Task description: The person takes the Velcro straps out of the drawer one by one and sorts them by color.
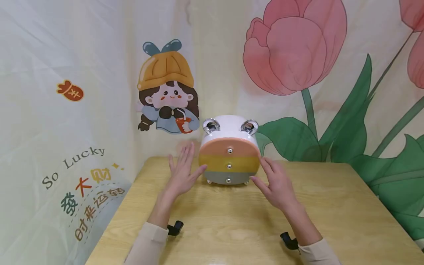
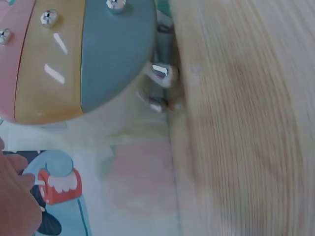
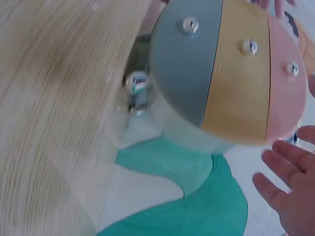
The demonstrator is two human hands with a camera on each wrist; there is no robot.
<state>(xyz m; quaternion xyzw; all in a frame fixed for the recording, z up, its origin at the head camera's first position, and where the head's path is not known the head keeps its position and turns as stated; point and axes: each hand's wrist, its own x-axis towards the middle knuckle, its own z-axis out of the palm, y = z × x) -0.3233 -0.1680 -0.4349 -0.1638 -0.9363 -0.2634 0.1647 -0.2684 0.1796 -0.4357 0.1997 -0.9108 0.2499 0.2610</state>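
A small rounded storage box (image 1: 228, 127) with a white body, silver ears and short metal feet stands upright at the far side of the table. Its front has three drawers in pink, yellow and grey-blue, each with a silver knob (image 1: 229, 166); all three sit flush. My left hand (image 1: 182, 173) is beside its left side, fingers straight and thumb spread toward the front. On the other side, my right hand (image 1: 277, 184) has its fingertips right at the box's right edge, thumb near the lower drawer. Nothing is held in either hand.
The wooden table (image 1: 232, 221) reaches back to a printed curtain (image 1: 225, 66) right behind the box. Black wrist-camera mounts (image 1: 175, 228) stick out from both wrists, low above the tabletop.
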